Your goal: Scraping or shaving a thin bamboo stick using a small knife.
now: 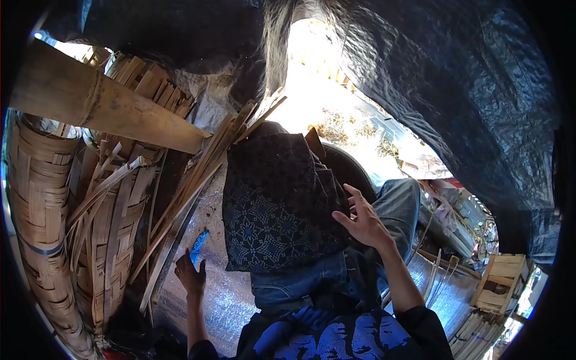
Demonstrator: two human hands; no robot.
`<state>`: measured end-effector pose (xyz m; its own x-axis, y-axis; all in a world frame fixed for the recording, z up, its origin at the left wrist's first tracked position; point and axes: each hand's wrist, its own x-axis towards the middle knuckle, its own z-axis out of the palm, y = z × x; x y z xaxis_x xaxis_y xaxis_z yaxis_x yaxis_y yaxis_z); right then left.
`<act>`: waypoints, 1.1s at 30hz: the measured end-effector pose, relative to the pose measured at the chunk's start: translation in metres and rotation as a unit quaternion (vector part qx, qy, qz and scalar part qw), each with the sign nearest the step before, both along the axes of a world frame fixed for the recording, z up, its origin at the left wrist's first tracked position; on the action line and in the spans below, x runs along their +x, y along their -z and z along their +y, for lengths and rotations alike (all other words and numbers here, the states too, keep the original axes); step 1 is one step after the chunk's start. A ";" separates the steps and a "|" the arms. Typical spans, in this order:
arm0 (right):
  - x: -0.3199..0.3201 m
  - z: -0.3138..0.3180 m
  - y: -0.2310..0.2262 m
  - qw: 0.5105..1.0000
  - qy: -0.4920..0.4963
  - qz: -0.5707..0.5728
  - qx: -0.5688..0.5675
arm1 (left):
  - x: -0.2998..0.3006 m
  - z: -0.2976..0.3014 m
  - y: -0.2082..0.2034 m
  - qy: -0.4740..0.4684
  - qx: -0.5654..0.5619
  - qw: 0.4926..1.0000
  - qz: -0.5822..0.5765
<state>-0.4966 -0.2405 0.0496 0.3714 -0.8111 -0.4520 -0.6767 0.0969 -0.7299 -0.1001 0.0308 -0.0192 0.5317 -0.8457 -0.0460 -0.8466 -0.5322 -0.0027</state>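
My left hand (191,274) is low beside the seat surface, its thumb and fingers apart. Just beyond its fingertips lies a narrow blue object (199,245), its kind unclear; I cannot tell if the fingers touch it. My right hand (364,223) is raised above my bent right knee, empty, fingers spread. A dark patterned cloth (270,204) with blue star-like motifs covers my lap and left thigh, close to the right hand's thumb.
Long split bamboo strips (198,180) lean at my left, beside tall woven bamboo rolls (41,198). A thick bamboo pole (108,111) crosses above them. Dark plastic sheeting (444,78) hangs on the right. A wooden crate (499,282) stands at the far right.
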 end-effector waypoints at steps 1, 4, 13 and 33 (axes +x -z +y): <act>-0.002 -0.001 -0.007 0.999 0.029 0.007 0.027 | 0.004 0.003 0.004 0.003 0.002 1.000 0.001; 0.000 0.004 -0.018 0.998 0.037 -0.029 -0.035 | 0.020 0.007 0.010 -0.001 0.015 0.996 0.087; 0.049 0.006 -0.051 0.950 -0.069 0.011 -0.306 | 0.009 0.004 -0.063 0.016 -0.052 0.989 0.137; 0.084 -0.010 -0.045 0.899 0.193 -0.387 0.072 | -0.051 -0.087 -0.149 0.064 -0.041 0.962 0.261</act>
